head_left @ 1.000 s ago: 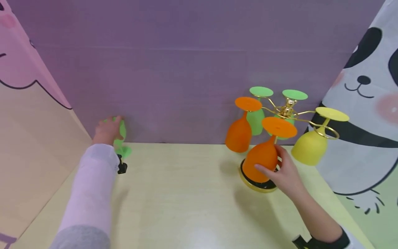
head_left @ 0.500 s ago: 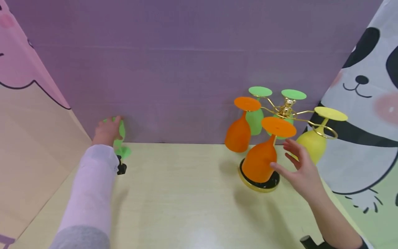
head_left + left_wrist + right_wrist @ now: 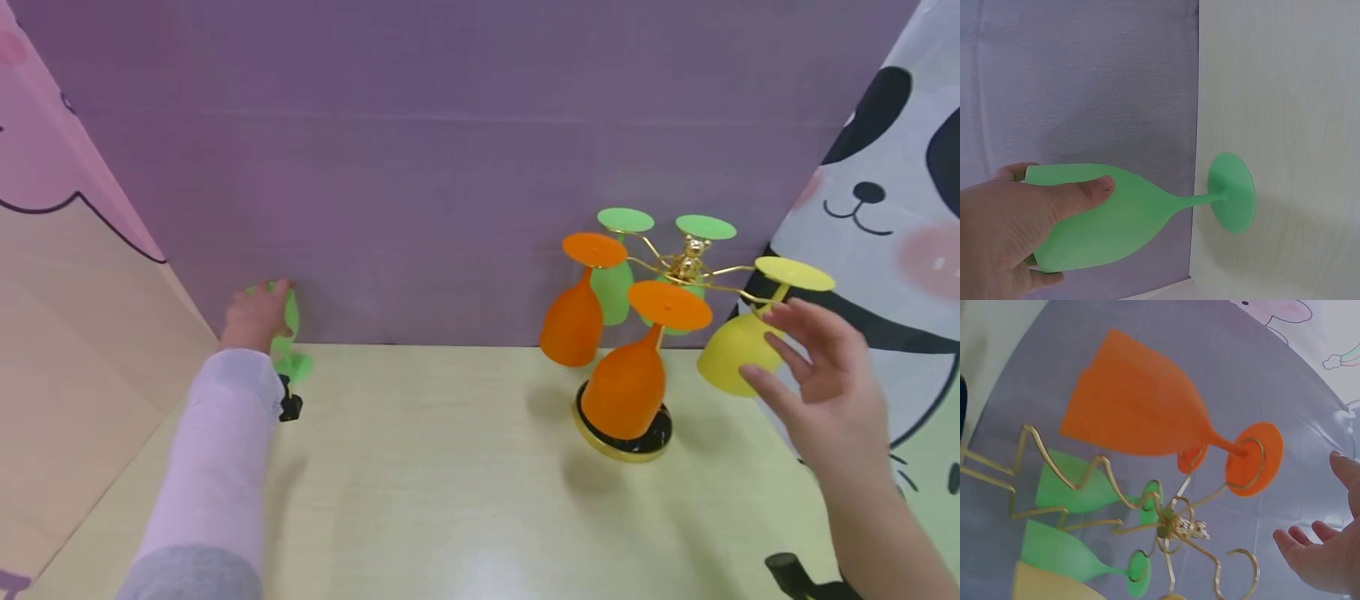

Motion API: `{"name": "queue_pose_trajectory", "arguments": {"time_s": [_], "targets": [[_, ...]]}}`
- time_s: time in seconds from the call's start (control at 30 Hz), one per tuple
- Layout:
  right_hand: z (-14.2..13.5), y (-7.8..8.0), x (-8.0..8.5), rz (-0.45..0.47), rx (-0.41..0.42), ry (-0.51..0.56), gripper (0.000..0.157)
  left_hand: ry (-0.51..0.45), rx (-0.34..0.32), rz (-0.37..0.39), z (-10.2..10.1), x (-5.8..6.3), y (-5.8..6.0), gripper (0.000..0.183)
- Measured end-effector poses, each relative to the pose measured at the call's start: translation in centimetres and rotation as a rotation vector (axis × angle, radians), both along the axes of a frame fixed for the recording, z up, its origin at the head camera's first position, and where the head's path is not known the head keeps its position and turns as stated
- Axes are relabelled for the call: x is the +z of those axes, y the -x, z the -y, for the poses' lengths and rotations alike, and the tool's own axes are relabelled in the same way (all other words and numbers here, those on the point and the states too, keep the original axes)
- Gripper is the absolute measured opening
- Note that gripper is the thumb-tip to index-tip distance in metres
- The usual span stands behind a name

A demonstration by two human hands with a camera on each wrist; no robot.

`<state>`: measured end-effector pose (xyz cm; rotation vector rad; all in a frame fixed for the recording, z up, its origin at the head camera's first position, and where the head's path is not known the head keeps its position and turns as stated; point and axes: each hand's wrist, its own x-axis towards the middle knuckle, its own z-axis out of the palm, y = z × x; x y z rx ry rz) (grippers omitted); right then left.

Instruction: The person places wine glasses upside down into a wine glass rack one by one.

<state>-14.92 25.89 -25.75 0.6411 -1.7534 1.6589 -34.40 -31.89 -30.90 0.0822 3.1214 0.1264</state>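
My left hand (image 3: 255, 321) holds a green plastic goblet (image 3: 1104, 212) by its bowl, thumb on the near side. In the left wrist view its foot (image 3: 1233, 192) is by the pale tabletop; I cannot tell if they touch. My right hand (image 3: 836, 392), fingers spread and slightly bent, is beside a yellow goblet (image 3: 738, 354) and holds nothing. That goblet hangs upside down from a gold wire rack (image 3: 688, 260) with a small bear on top. Two orange goblets (image 3: 626, 387) and two green goblets (image 3: 1063, 550) also hang there. An unoccupied hook (image 3: 1255, 569) shows in the right wrist view.
The rack's round black and gold base (image 3: 626, 452) stands on the pale wood-look table (image 3: 435, 467). A purple cloth wall (image 3: 420, 217) rises along the far edge. Printed panels flank the table, with a panda (image 3: 870, 192) on the right and a pink figure (image 3: 45, 158) on the left.
My right hand has let go of the front orange goblet and moved right to the yellow one. The left hand keeps its hold on the green goblet in the same place.
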Motion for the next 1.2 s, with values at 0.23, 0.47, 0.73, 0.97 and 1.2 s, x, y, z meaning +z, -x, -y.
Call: {"name": "queue_pose_trajectory", "arguments": {"time_s": [0.23, 0.47, 0.73, 0.97, 1.2], "targets": [[-0.7, 1.3, 4.5, 0.094, -0.351, -0.409, 0.069, -0.001, -0.001, 0.010, 0.1, -0.1, 0.1, 0.081], [-0.9, 3.9, 9.2, 0.209, -0.405, -0.858, 0.071, 0.003, -0.005, 0.011, 0.2, 0.0, -0.2, 0.081], [-0.9, 7.9, 13.2, 0.231, -0.380, -1.224, 0.075, 0.005, -0.008, -0.007, -0.2, 0.1, -0.1, 0.081], [-1.4, 11.4, 14.4, 0.294, -0.328, -1.440, 0.073, -0.017, -0.017, -0.010, -0.3, -0.1, -0.1, 0.081], [-1.5, 13.7, 14.0, 0.380, -0.151, -1.614, 0.060, -0.025, -0.018, -0.005, -0.5, -0.4, 0.0, 0.082]]}}
